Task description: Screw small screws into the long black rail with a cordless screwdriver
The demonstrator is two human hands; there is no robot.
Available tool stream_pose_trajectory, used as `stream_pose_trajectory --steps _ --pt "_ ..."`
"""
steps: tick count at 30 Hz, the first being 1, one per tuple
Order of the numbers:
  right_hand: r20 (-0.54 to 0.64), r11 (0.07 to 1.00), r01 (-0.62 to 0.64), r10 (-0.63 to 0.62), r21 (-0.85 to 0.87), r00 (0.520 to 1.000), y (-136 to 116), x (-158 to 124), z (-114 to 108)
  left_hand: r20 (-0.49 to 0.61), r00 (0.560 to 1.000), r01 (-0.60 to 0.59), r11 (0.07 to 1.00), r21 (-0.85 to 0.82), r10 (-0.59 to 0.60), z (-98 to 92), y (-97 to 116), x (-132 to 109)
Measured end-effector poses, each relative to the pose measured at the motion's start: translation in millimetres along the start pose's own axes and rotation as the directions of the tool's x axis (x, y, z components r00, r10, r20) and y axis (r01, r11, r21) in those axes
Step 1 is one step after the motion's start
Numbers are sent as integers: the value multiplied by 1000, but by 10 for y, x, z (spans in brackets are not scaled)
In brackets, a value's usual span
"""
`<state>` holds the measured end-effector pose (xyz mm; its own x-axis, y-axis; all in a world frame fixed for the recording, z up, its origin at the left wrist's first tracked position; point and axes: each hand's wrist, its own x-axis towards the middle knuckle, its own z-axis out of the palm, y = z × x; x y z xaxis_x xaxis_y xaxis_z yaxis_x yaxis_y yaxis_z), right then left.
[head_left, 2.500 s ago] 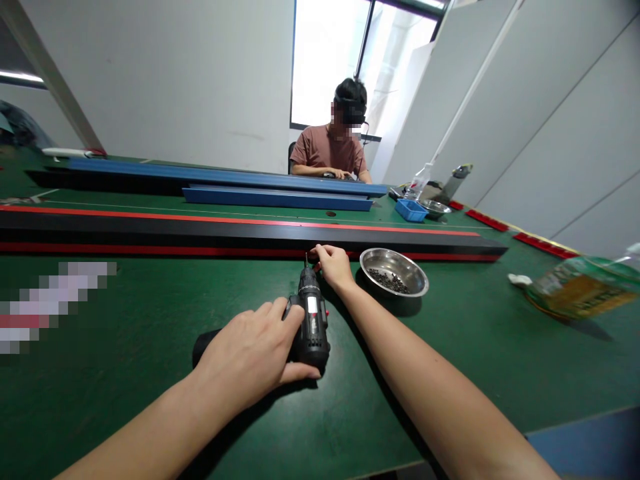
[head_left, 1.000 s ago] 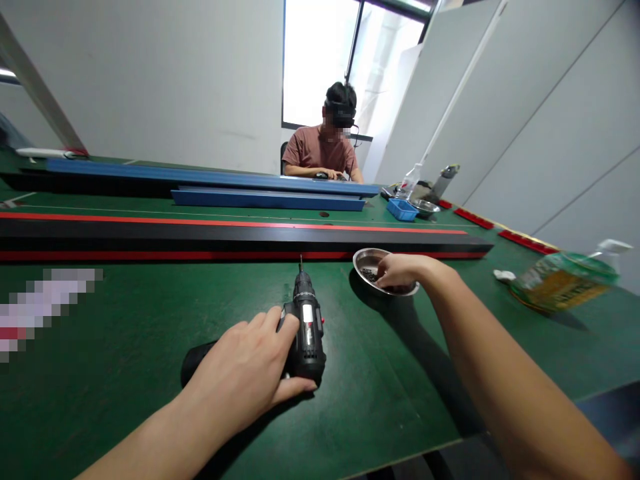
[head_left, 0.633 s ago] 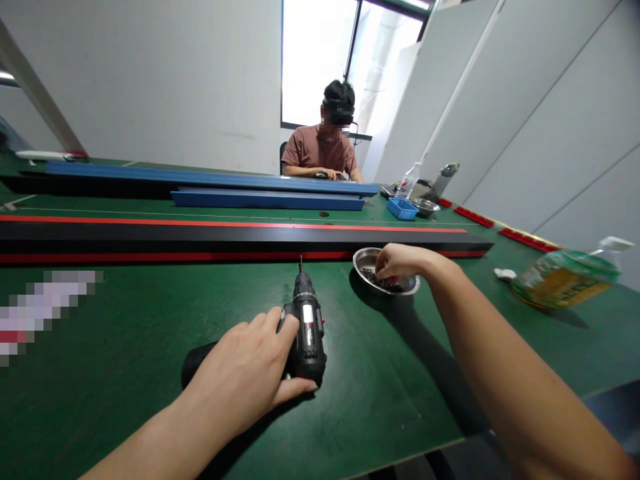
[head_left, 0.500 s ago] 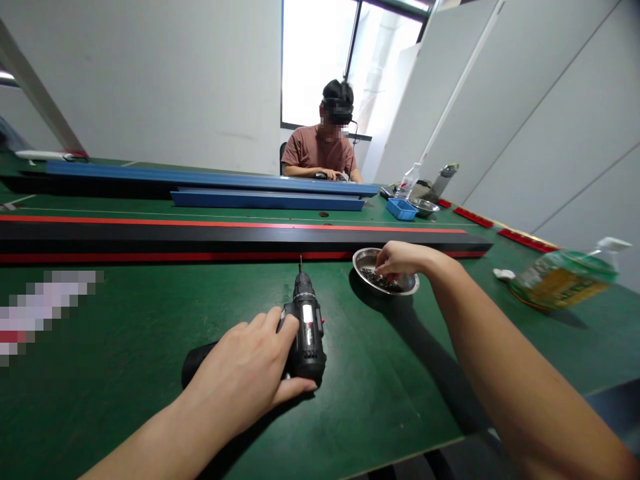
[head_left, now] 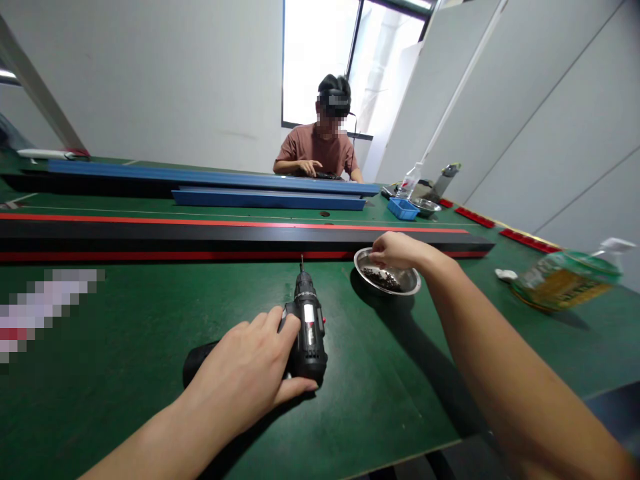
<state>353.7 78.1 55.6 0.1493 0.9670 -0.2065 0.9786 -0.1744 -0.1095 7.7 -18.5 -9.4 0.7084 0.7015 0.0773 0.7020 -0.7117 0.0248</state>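
Note:
My left hand (head_left: 245,377) lies over the handle of a black cordless screwdriver (head_left: 307,327) that rests on the green table (head_left: 125,320), its bit pointing at a long black rail with red strips (head_left: 200,237). My right hand (head_left: 395,250) hovers over a steel bowl (head_left: 387,280) of small dark screws, its fingers pinched together. What the fingers hold is too small to make out.
Two blue rails (head_left: 265,197) lie behind the black one. A person in a brown shirt (head_left: 320,150) sits at the far side. A blue tray (head_left: 403,209), another steel bowl (head_left: 426,207) and bottles stand far right. A plastic bottle (head_left: 565,280) lies at the right.
My right hand went from the black rail near the screwdriver's bit to the steel bowl, dipped among the screws, and has now lifted slightly with its fingers pinched. The left hand stayed on the screwdriver.

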Motion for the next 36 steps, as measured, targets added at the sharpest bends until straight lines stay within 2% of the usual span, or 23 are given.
stream_pose_trajectory --steps 2,5,10,12,15,19,23,27,33,36 --pt "-110 999 35 -36 -5 993 -101 -8 13 -6 1000 -1 1000 -1 1 5 -4 -2" --pt "-278 993 118 -112 7 954 -342 -30 92 -9 1000 -7 1000 -3 7 10 -12 6" --pt "-408 937 297 -202 184 891 -846 40 386 0 1000 -6 1000 -17 6 -10 -9 14" --pt "-460 905 328 -177 272 870 -1007 145 550 10 1000 -3 999 -38 4 -25 -2 7" --pt "-525 858 319 -69 403 849 -1165 345 818 26 1000 3 998 -67 -2 -36 1 -3" --pt "-505 753 296 55 587 862 -1248 539 1120 18 1000 8 998 -62 -6 -26 -5 -2" --pt "-473 667 326 46 670 880 -1237 617 1256 16 1000 7 999 -49 -6 -15 0 1" --pt "-428 634 301 52 712 902 -1205 647 1269 15 1000 3 999 -37 -2 -18 5 1" --pt "-411 671 286 31 684 911 -1214 578 1215 31 999 12 998 -60 -10 -34 6 -3" --pt "-385 657 271 32 703 922 -1217 543 1193 33 999 13 998 -68 -10 -34 7 -12"
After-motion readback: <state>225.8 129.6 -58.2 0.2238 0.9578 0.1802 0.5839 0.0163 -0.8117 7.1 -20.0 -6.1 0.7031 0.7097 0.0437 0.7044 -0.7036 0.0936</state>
